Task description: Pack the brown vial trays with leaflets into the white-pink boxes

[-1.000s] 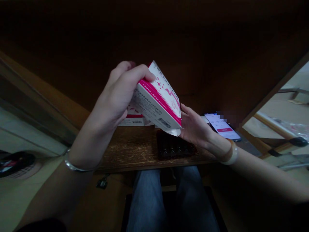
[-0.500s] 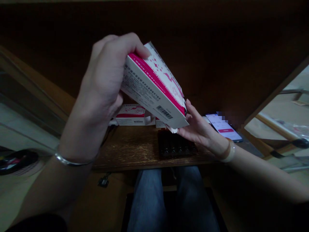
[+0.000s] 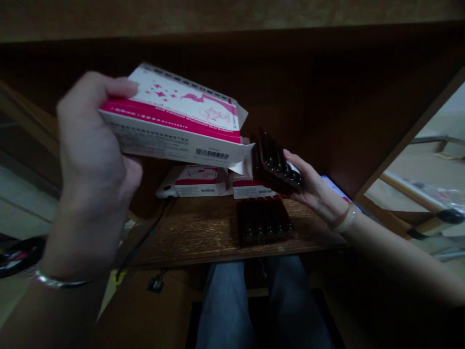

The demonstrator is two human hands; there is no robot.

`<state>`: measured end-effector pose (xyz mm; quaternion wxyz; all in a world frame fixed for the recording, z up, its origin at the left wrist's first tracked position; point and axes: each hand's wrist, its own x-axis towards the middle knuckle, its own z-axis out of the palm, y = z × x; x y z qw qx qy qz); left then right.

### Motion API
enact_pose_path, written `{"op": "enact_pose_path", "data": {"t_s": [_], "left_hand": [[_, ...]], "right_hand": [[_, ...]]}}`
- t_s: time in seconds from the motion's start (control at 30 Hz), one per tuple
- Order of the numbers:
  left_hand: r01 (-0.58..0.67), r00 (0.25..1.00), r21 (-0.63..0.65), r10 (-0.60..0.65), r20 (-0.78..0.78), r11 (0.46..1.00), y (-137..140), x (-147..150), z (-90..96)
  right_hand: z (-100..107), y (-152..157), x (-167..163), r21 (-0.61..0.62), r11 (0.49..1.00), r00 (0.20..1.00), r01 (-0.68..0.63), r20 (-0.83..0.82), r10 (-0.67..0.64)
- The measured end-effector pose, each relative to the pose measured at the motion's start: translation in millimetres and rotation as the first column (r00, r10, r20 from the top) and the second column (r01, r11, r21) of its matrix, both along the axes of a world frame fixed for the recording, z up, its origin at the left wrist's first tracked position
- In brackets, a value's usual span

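My left hand point(image 3: 96, 131) is closed round one end of a white and pink medicine carton point(image 3: 174, 118), held up above the desk. The carton's right end is open, with its flaps sticking out. My right hand point(image 3: 314, 186) grips a tray of dark brown oral-solution vials point(image 3: 278, 167) just to the right of that open end. Below it, a second tray of dark vials point(image 3: 264, 220) lies on the wooden desk point(image 3: 196, 232) near the front edge.
Two more white and pink cartons, a left one point(image 3: 199, 182) and a right one point(image 3: 252, 188), lie at the back of the desk. A black cable point(image 3: 147, 235) hangs over the left side. A lit phone point(image 3: 334, 186) is partly hidden behind my right hand.
The vial tray has come out of the carton's open end in my right hand. My left hand has moved left and levelled the carton.
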<state>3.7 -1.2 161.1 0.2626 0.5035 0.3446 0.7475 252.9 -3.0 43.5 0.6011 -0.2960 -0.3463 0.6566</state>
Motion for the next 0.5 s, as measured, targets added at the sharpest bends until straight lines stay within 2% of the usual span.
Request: {"op": "enact_pose_path", "data": {"t_s": [0.07, 0.17, 0.3, 0.5], "left_hand": [[0.058, 0.996, -0.002, -0.057, 0.068, 0.998, 8.7, -14.1, -12.7], [0.062, 0.984, -0.221, -0.022, 0.176, 0.973, 23.8, -33.6, -32.7], [0.114, 0.981, -0.512, -0.015, 0.194, 0.851, 44.7, -48.4, -53.8], [0.115, 0.991, -0.619, -0.052, 0.119, 0.777, 78.1, -54.9, -76.7]], "right_hand": [[4.7, 2.0, 3.9, 0.027, 0.999, 1.000, 0.018, 0.003, -0.018], [11.3, 3.4, 8.7, 0.061, 0.996, 0.997, 0.060, -0.050, -0.057], [11.0, 6.1, 12.3, 0.056, 0.997, 0.994, 0.049, -0.100, -0.044], [2.6, 8.4, 11.5, 0.122, 0.993, 0.999, 0.004, -0.036, 0.000]]}}
